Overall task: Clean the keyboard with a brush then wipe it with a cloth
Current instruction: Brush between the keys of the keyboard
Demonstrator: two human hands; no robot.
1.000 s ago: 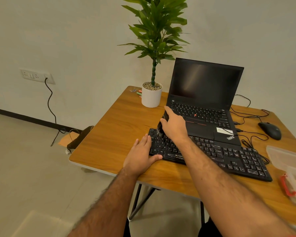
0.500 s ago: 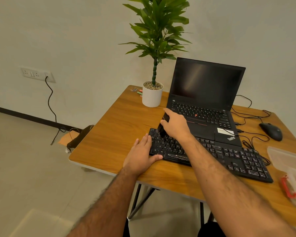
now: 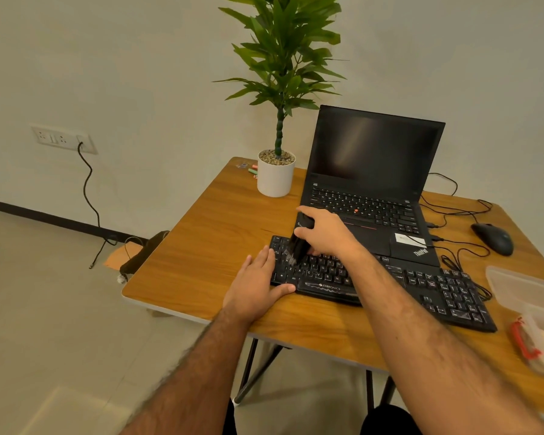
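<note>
The left hand (image 3: 258,284) lies flat at frame centre, fingers straight, thumb spread. The right hand (image 3: 325,233), just above and right of it, curls in a closed grip, forearm reaching from lower right.

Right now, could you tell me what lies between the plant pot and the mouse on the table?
The open laptop sits between the plant pot and the mouse, with cables beside it, in the head view.

Plain pale wall (image 3: 139,73), tiled floor (image 3: 44,324), wooden table (image 3: 201,246).
</note>
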